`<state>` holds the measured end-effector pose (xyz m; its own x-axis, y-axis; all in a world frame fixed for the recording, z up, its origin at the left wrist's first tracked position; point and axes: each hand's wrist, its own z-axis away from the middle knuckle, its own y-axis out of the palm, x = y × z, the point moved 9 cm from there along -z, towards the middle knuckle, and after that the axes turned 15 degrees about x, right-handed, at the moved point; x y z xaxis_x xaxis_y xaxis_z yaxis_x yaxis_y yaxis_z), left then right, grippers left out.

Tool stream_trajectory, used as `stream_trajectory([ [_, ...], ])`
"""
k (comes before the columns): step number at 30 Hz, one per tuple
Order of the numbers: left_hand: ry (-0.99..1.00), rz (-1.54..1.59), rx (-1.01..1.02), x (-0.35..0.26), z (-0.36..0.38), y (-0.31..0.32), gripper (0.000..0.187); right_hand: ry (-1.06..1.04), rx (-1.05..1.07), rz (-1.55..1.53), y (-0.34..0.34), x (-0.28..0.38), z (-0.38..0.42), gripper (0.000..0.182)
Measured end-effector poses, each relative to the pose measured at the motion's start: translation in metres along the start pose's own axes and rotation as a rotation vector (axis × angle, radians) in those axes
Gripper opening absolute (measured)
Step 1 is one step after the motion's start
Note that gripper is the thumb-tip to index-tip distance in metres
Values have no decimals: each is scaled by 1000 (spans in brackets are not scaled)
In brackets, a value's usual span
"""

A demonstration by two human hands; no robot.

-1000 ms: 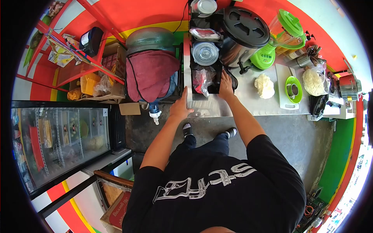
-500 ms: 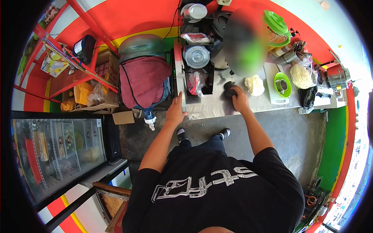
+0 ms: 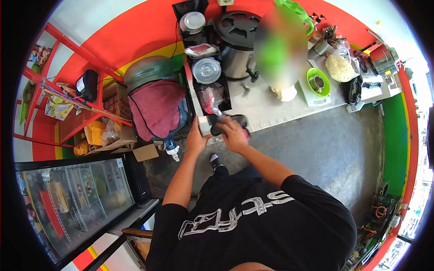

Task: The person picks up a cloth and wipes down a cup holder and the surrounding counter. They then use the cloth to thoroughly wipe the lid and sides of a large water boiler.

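Standing at a metal counter (image 3: 267,114), a person in a black T-shirt (image 3: 271,244) is seen from above, both bare hands at the counter's near edge. The right hand (image 3: 235,136) is clasped over a dark object (image 3: 242,120), whose exact kind is hard to make out; it sits just in front of a black organiser (image 3: 227,103), with a small pink patch (image 3: 247,134) showing beside the hand. The left hand (image 3: 196,141) is at the counter's corner, thumb spread from the fingers; whether it grips anything cannot be told.

White outlined lettering (image 3: 235,217) runs across the shirt, beginning perhaps with "St" at one end, but the full word is unclear. A black pouch (image 3: 90,86) on the red shelf (image 3: 68,45) bears a white label (image 3: 80,85), and a pale sticker (image 3: 120,162) marks the fridge (image 3: 81,198); their print is too small to read.

The organiser holds a clear bag with something red inside (image 3: 210,100), round clear lids (image 3: 206,71) and a white-and-red packet (image 3: 201,50). Beside it stands a steel dispenser (image 3: 236,63) with a black lid. Farther right, a green bowl (image 3: 324,88) rests on a white board (image 3: 320,101). A blurred patch hides part of the counter.
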<state>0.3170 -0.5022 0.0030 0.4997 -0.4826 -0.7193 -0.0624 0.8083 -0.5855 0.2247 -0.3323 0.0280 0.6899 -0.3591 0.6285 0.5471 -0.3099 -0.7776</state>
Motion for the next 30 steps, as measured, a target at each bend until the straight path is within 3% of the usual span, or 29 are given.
stream_trajectory([
  [1,48,69,-56,6,0,2,118,-96,34,-120,2,8,-6,50],
  [3,0,276,-47,34,5,18,102,46,323,-544,15,-8,-19,48],
  [5,-136,381,-84,35,18,28,94,94,249,-571,-31,-5,-13,45],
  [6,-132,380,-81,36,19,39,94,310,269,-766,-53,-20,1,43],
  [7,4,154,-282,23,27,32,84,527,286,-958,-63,-38,21,42],
  [8,140,-74,-485,7,37,29,74,482,108,-1053,-79,-61,31,40],
  [9,137,-72,-490,2,41,33,74,436,-65,-1143,-97,-85,45,38],
  [11,240,-272,-498,-27,51,40,53,597,-183,-771,-149,-135,87,33],
  [12,218,-273,-515,-29,56,37,53,532,-325,-617,-158,-179,103,33],
  [14,65,-42,-430,-12,52,31,32,554,-462,-338,-198,-203,136,29],
  [15,48,-46,-445,-6,50,28,32,535,-432,-159,-215,-196,143,43],
  [17,42,100,-351,17,39,32,21,542,-369,-154,-194,-232,145,65],
  [18,31,95,-360,18,41,26,21,534,-360,-162,-177,-236,140,65],
  [20,3,156,-291,15,41,26,23,452,-260,174,-147,-214,121,82],
  [23,-168,85,-228,-1,53,16,28,387,-92,138,-97,-152,92,88],
  [27,-179,123,-233,23,43,18,25,162,155,111,-19,-68,58,98],
  [29,-1,184,-385,19,43,10,19,104,291,84,10,-32,41,102],
  [30,-7,194,-397,23,43,7,19,95,392,80,19,-10,33,104],
])
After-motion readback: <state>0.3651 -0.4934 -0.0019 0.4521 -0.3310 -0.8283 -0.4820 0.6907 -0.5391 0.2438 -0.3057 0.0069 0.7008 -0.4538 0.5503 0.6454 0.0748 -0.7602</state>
